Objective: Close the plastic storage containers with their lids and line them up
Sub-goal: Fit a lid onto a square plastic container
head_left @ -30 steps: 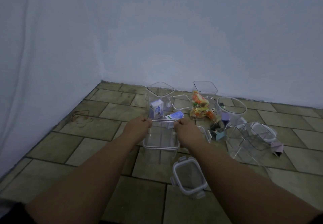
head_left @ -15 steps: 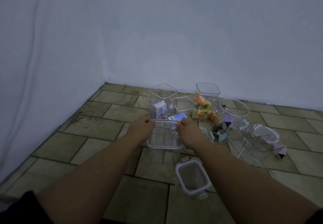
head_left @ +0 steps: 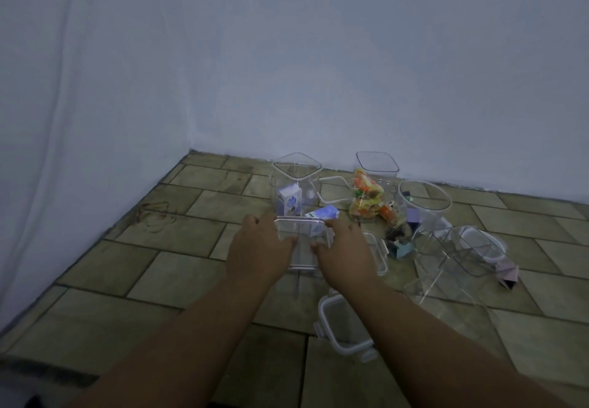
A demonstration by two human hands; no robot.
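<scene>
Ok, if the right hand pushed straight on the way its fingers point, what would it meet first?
The right hand grips the clear container. Just past its fingertips lies the small blue-and-white carton, likely the first contact, though depth is hard to judge.

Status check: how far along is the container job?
Done: nothing yet; no container visibly has its lid on. In hand: the left hand and right hand hold one open clear container by its sides. Left: the loose lid lies unused, the tall container and round container stand open, a tipped container lies sideways, and nothing is lined up.
</scene>
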